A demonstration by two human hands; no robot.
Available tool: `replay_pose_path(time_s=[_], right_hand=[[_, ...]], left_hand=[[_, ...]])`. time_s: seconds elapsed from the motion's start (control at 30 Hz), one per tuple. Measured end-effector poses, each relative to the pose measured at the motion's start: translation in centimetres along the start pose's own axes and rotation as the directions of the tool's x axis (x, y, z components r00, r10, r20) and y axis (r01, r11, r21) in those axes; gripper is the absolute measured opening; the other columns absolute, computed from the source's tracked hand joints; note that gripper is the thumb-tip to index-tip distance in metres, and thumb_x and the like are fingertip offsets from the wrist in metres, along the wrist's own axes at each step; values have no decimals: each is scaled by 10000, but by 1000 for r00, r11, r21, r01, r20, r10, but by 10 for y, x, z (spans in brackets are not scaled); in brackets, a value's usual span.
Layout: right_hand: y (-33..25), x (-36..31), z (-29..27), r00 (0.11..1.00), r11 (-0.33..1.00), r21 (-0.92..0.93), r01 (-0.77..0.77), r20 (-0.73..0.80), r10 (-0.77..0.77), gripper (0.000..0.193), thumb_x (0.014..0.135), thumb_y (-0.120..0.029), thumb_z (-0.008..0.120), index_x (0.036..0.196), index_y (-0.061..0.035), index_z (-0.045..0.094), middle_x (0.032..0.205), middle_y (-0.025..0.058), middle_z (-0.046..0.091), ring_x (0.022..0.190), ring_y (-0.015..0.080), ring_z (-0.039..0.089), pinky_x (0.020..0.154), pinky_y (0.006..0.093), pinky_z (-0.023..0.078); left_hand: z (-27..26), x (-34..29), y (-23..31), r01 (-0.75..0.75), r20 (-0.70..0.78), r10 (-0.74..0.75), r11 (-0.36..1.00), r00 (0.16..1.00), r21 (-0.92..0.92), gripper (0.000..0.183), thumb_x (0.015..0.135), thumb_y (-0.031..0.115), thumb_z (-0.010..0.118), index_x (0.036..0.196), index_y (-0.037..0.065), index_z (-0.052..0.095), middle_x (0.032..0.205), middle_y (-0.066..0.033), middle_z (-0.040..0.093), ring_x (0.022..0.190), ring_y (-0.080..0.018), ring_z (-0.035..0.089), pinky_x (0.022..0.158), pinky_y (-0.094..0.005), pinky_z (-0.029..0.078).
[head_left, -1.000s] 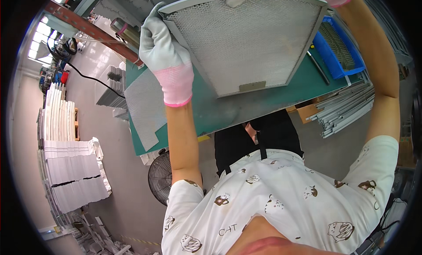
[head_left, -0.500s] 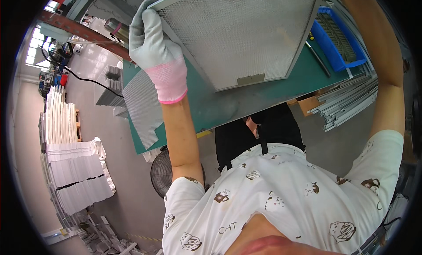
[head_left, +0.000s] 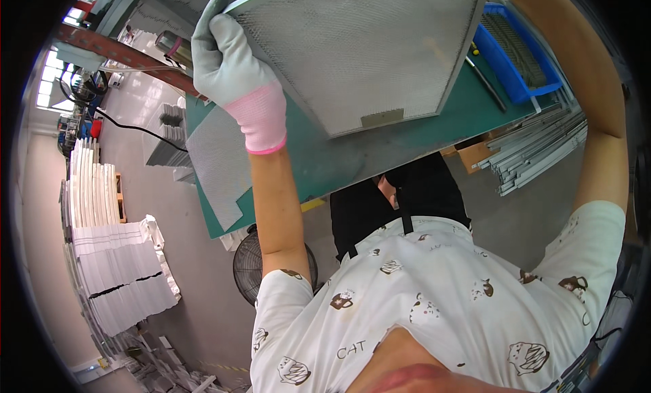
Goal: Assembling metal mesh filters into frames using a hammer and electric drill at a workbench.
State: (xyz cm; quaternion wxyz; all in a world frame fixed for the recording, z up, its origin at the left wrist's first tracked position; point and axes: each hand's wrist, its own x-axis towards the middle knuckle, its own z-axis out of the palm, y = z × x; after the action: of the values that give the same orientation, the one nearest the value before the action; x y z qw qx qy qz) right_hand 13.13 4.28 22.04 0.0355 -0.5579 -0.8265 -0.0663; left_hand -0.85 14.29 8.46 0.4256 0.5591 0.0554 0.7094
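Observation:
My left hand (head_left: 234, 61), in a white-grey glove with a pink cuff, is closed on the upper left edge of a framed mesh panel (head_left: 366, 61). The panel has a thin pale metal frame, fine grey mesh and a small brownish-grey tab on its near edge. It is held tilted above the green worktable (head_left: 332, 166). My right forearm (head_left: 576, 27) reaches up past the panel's right side; only a sliver of pink cuff shows at the top edge, and the hand itself is out of frame.
On the table lie a loose mesh sheet (head_left: 220, 169) at left and a dark rod-like tool (head_left: 487, 84) at right, beside a blue bin (head_left: 512, 77) of small parts. Metal strips (head_left: 536, 149) jut out at right. A black fan (head_left: 254, 267) stands below the table.
My left hand and the panel have shifted slightly up and to the left. The view has moved a little too. My left grip looks the same.

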Motion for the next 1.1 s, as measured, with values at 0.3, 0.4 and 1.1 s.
replay_pose_path(time_s=[0.3, 0.4, 1.1], right_hand=[[-9, 2, -19, 989, 969, 220, -117, 120, 92, 401, 658, -83, 577, 1024, 64, 647, 823, 185, 673, 721, 223, 618, 690, 304, 482], [-4, 6, -12, 993, 980, 192, -41, 117, 18, 402, 672, -82, 577, 1038, 75, 636, 827, 185, 669, 723, 232, 612, 689, 310, 480], [5, -4, 0, 958, 953, -251, 169, -187, -219, 347, 762, -125, 608, 1085, 0, 628, 922, 170, 657, 867, 309, 628, 788, 355, 496]], left_hand=[[-8, 4, 4, 24, 94, -29, 998, 995, 53, 268, 955, 164, 538, 1110, -48, 593, 1005, -68, 634, 904, -82, 571, 833, -206, 438], [-8, 0, 7, -124, 132, 91, 957, 987, 263, 280, 953, 167, 544, 1122, -51, 590, 1003, -66, 635, 903, -76, 566, 838, -200, 430], [-20, 13, -7, -455, 385, 304, 795, 872, 402, 257, 961, 95, 485, 1113, -96, 565, 1084, -110, 608, 972, -143, 568, 875, -250, 437]])
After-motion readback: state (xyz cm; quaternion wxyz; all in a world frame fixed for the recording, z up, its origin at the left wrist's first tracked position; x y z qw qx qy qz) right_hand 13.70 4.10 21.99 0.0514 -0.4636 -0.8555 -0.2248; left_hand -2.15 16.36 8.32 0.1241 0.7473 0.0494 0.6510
